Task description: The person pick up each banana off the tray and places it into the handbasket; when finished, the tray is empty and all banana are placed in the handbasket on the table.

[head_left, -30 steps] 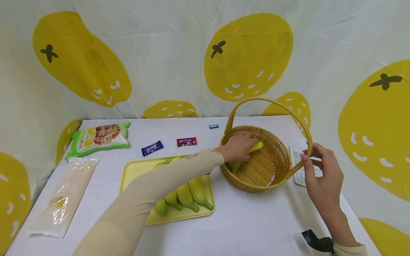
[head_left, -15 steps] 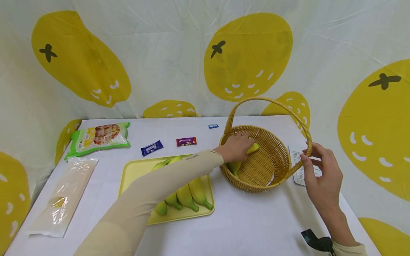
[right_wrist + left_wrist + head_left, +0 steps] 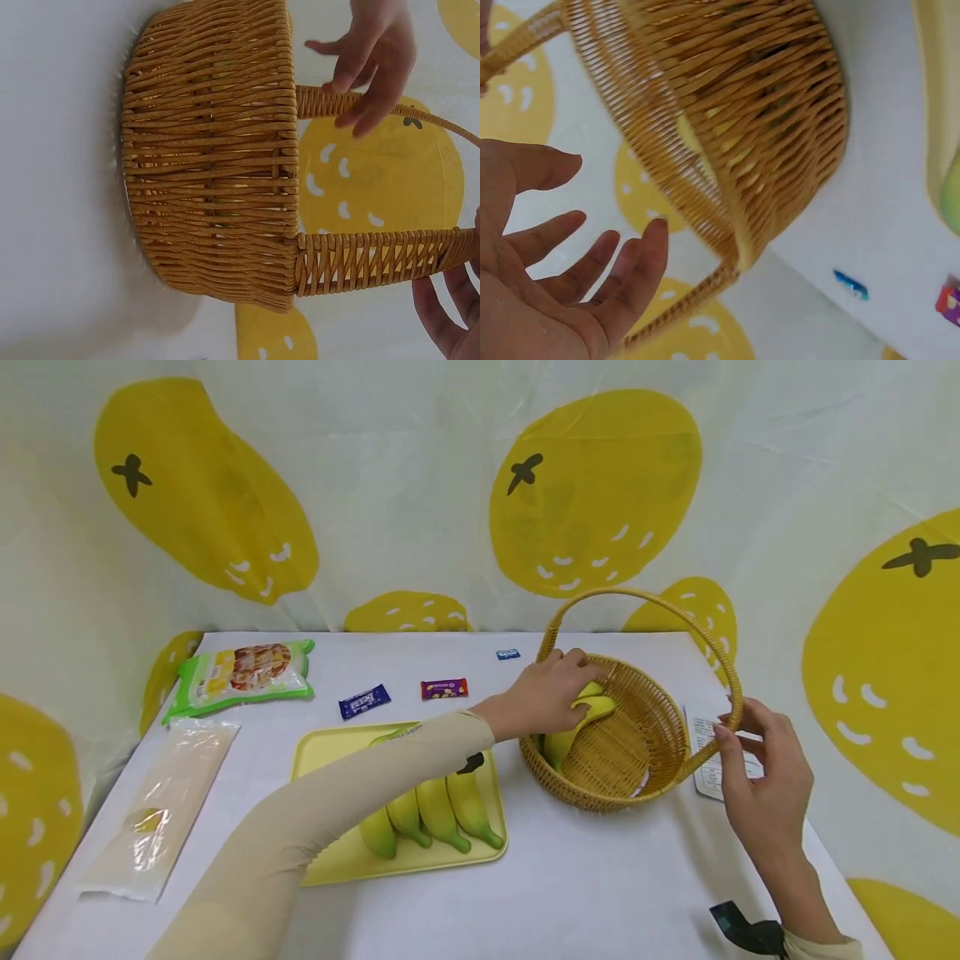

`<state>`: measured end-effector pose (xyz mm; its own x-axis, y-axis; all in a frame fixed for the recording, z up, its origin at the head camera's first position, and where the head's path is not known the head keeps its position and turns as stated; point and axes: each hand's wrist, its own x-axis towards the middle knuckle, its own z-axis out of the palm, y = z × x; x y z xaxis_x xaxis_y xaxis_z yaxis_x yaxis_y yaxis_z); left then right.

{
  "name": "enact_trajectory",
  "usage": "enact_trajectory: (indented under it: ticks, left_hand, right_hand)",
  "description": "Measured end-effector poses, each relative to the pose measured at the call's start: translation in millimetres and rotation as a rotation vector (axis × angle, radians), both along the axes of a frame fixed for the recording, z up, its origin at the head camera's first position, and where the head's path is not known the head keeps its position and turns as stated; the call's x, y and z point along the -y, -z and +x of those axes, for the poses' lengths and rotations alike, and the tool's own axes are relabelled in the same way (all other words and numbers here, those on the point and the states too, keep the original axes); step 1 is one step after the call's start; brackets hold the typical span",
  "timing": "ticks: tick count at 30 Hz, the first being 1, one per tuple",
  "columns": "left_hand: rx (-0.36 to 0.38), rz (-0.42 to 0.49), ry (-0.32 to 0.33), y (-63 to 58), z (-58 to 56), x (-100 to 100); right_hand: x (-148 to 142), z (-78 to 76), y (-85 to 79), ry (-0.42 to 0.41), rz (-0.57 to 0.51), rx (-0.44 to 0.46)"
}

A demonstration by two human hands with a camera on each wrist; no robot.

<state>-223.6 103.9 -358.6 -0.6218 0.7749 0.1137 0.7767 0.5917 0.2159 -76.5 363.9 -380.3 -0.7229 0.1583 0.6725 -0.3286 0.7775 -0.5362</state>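
Observation:
My left hand (image 3: 551, 693) is raised over the left side of a round wicker basket (image 3: 600, 797). Its fingers are spread and loosely bent around nothing, as the left wrist view also shows. Below it, bananas (image 3: 592, 708) lie inside the basket against the left wall, partly covered by the hand. My right hand (image 3: 768, 777) pinches the right side of the basket's arched handle (image 3: 731, 693) between thumb and fingers. On a yellow tray (image 3: 322, 868) left of the basket lie several more bananas (image 3: 427, 818) side by side, partly hidden under my left sleeve.
Small wrapped snacks lie behind the tray: a blue one (image 3: 364, 701), a purple one (image 3: 444, 688) and a tiny light-blue one (image 3: 507, 653). At left are a green-edged food bag (image 3: 243, 677) and a clear plastic pack (image 3: 161, 810). A printed card (image 3: 708, 768) lies right of the basket.
My left hand has let go of a banana inside the basket and lifted up from it, its fingers opening. The right hand keeps its hold on the handle. The head view has shifted slightly.

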Motion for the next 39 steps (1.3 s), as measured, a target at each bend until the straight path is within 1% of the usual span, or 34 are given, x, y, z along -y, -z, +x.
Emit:
enact_trajectory:
  ticks: [3, 5, 8, 11, 13, 17, 23, 28, 31, 35, 39]
  left_hand:
    - [0.015, 0.029, -0.015, -6.3, 6.3, 17]
    - [0.018, 0.050, -0.027, -7.2, 10.2, 30]
    - [0.022, 0.072, -0.056, -9.4, 17.1, 54]
    - [0.027, 0.095, -0.099, -11.8, 23.8, 80]
    - [0.031, 0.106, -0.125, -12.4, 27.5, 98]
    - [0.042, 0.133, -0.176, -9.9, 33.7, 128]
    - [0.062, 0.154, -0.255, -1.7, 45.3, 170]
    - [0.059, 0.168, -0.301, 9.1, 55.9, 200]
    - [0.052, 0.173, -0.315, 17.8, 61.3, 215]
    - [0.071, 0.174, -0.340, 29.0, 68.2, 230]
    - [0.097, 0.164, -0.390, 37.9, 76.3, 244]
  right_hand:
    - [-1, -0.2, 0.4, -0.003, -0.005, -0.003]
    - [-1, -0.4, 0.8, -0.003, -0.007, -0.005]
    - [-1, -1.3, 1.3, 0.001, 0.003, -0.008]
    - [-1, -2.3, 0.8, 0.000, 0.011, -0.007]
    - [-1, -2.8, 0.4, -0.001, 0.013, -0.006]
    - [0, -2.1, 0.5, 0.006, 0.000, -0.010]
    - [0, -2.4, 3.6, 0.020, -0.015, -0.023]
    - [1, -1.9, 3.8, 0.017, -0.027, -0.024]
    - [0, -1.5, 4.9, 0.026, -0.029, -0.019]
    - [0, -1.0, 5.7, 0.045, -0.032, -0.011]
    - [1, -2.0, 5.0, 0.027, -0.028, -0.017]
